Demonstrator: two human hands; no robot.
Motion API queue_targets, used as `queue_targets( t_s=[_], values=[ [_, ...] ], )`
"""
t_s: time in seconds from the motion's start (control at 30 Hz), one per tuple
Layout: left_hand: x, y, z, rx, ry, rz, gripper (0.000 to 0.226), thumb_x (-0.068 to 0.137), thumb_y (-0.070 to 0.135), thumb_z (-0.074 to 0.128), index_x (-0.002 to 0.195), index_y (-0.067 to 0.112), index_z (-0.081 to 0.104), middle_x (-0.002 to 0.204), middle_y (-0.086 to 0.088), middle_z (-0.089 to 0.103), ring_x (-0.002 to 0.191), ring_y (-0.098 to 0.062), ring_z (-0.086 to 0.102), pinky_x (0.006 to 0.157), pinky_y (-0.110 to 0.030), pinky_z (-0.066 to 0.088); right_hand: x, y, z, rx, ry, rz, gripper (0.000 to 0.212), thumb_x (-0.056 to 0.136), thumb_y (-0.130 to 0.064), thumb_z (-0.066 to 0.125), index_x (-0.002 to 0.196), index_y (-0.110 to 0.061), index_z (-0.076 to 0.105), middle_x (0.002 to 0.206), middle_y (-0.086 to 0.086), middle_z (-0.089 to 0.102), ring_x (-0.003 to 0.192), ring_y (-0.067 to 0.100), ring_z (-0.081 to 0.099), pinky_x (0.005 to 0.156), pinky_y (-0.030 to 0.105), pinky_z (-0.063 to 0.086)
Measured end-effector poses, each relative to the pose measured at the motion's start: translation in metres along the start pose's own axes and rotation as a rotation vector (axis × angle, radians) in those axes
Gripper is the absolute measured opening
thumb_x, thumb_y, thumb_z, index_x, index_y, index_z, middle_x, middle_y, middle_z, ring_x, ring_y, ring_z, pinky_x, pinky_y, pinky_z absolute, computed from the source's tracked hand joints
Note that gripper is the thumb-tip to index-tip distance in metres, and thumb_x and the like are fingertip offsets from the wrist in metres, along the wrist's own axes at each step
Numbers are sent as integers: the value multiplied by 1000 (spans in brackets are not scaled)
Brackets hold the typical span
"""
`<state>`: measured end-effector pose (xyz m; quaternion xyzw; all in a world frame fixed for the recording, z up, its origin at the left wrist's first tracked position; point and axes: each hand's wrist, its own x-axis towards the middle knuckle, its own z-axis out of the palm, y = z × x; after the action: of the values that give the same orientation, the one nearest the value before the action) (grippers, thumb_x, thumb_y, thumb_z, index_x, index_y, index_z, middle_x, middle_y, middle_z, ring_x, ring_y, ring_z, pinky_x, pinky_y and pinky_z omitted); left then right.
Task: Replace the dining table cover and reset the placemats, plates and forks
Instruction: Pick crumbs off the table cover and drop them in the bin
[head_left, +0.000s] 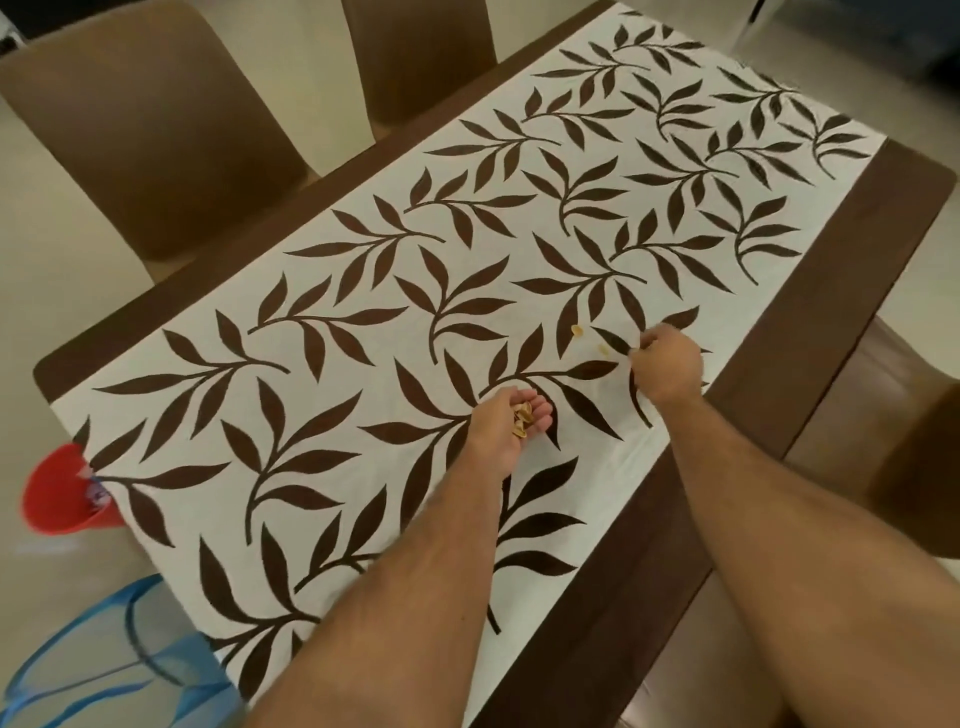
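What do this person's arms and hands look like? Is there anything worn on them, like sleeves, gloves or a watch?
Both forearms are bare as far as the head view shows: no sleeves reach into the picture. The left hand and the right hand wear no gloves. No watch, bracelet or ring shows on either wrist or on the fingers in view. Both forearms carry fine hair.

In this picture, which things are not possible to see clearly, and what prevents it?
- Head view: what the right hand pinches; its curled fingers hide it.
- Head view: the red bucket; the table cover hides its right part.
- Head view: the blue basket; the bottom edge cuts it.
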<state>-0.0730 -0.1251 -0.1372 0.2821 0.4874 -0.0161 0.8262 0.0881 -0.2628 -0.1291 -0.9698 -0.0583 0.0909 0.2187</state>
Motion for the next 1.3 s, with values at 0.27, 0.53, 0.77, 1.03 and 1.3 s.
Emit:
queue_targets(
  t_s=[0.27,0.53,0.77,1.03,1.3],
  values=[
    [10,10,13,-4,-37,19,26,100,17,47,106,-1,65,92,-17,69,87,-23,70,89,-38,57,25,11,3,-3,-28,17,17,94,-11,55,94,-1,69,95,16,68,93,31,64,82,36,54],
    [11,11,28,19,-15,16,31,103,21,43,108,0,64,103,-19,70,93,-26,72,86,-38,59,3,-27,-12,107,-434,-184,13,87,-19,67,93,-10,73,86,5,69,82,18,67,72,29,56],
    [7,13,39,19,-23,-10,28,102,19,43,109,2,64,105,-20,71,94,-26,73,86,-38,59,-2,-48,-4,194,-441,-158,17,92,-21,64,105,-13,72,99,4,70,84,15,66,72,28,58],
    [12,20,29,-13,17,-16,26,102,18,46,110,1,64,105,-19,70,92,-26,72,83,-37,60,12,-32,21,-286,-122,-90,17,95,-18,60,104,-7,70,95,8,70,87,20,67,82,29,54],
    [16,20,32,-5,51,13,29,103,22,42,110,4,64,105,-18,71,92,-25,73,87,-39,58,-3,-62,5,154,-485,-269,11,86,-19,67,93,-13,72,81,-4,65,83,14,66,73,29,57]
  ],
)
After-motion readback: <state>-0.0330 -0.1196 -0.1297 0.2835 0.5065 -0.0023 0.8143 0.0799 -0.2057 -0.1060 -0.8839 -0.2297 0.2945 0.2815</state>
